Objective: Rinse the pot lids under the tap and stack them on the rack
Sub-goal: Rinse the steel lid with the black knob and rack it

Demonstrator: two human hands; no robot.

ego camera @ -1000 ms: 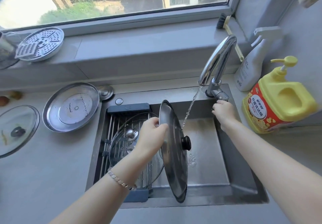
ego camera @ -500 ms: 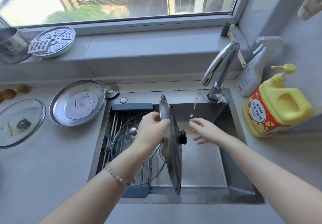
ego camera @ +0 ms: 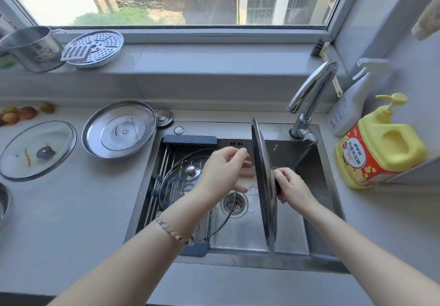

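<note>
- Right hand – its grip is closed round the dark knob of the steel lid, which stands on edge over the sink, just below the tap.
- Left hand – fingers loose and blurred, holding nothing, just beside the lid's inner face; whether they touch it cannot be told.
- A glass lid lies on the rack across the sink's left part.
- On the worktop to the left lie another steel lid and another glass lid.
</note>
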